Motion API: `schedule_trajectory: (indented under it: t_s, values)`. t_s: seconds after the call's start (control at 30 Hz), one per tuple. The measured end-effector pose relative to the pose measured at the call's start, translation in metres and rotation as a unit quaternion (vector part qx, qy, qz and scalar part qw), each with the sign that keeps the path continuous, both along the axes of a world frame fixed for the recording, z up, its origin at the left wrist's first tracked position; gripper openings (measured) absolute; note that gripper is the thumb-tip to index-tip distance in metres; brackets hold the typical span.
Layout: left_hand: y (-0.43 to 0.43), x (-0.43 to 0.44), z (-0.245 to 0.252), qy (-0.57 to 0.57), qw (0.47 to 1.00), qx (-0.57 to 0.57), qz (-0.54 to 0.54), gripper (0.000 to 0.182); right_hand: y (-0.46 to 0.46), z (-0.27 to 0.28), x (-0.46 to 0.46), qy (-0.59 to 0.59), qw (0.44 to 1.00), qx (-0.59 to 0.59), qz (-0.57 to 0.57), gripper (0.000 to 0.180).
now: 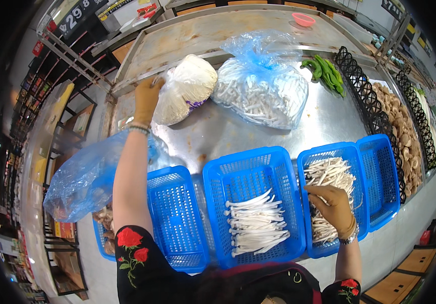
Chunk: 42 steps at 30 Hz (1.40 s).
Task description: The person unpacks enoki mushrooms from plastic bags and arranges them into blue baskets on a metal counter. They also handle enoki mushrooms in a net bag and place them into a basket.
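My left hand (147, 98), in a tan glove, grips the left end of a plastic bag of enoki mushrooms (187, 87), which lies tilted on the metal table; its fingertips are partly hidden. Over the right-hand blue basket (359, 182), my gloved right hand (330, 205) hovers with thumb and forefinger slightly apart and nothing visible between them. Thin loose mushrooms (330, 173) fill that basket. Beside it, a larger blue basket (254, 163) holds a neat row of white long-stemmed mushrooms (257, 224). A knotted bag of white mushrooms (261, 95) stands behind.
A blue basket (178, 228) sits under my left arm, near a crumpled blue plastic bag (89, 178) and brown mushrooms (107, 231). Green peppers (326, 74) lie at the back right. Black lattice dividers (369, 102) edge a heap of brown mushrooms (404, 133). A pink bowl (303, 19) stands far back.
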<state>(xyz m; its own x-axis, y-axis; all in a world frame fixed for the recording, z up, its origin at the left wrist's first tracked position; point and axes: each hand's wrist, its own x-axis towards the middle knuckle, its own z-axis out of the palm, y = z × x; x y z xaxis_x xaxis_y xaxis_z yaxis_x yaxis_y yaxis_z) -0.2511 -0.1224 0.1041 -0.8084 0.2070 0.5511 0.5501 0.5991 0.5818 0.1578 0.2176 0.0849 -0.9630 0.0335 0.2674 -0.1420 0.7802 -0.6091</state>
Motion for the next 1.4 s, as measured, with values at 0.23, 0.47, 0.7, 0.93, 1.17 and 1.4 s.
schedule_trajectory:
  t_s: [0.23,0.47,0.7,0.93,1.17,1.4]
  values:
    - [-0.019,0.092,-0.002,-0.137,0.975,0.134,-0.113,0.022,-0.034,0.011,-0.036,0.053,0.993,-0.009,0.101,0.02]
    - [-0.037,0.139,-0.002,-0.249,0.947,0.155,-0.128,0.022,-0.078,0.015,-0.121,0.127,0.978,0.02,0.167,0.039]
    - [-0.01,0.151,-0.001,-0.24,0.946,0.144,-0.166,0.021,-0.133,-0.004,-0.277,0.218,0.916,0.239,0.235,0.043]
    - [0.013,0.135,0.004,-0.155,0.925,0.299,-0.176,0.024,-0.124,0.006,-0.273,0.155,0.962,0.175,0.142,0.009]
    - [0.056,0.114,-0.001,-0.173,0.886,0.363,-0.232,0.021,-0.089,0.0,-0.225,0.152,0.974,0.165,0.027,0.012]
    - [0.05,0.171,0.02,0.166,0.951,0.012,-0.262,0.02,-0.04,0.017,-0.203,0.017,0.995,-0.007,0.101,0.059]
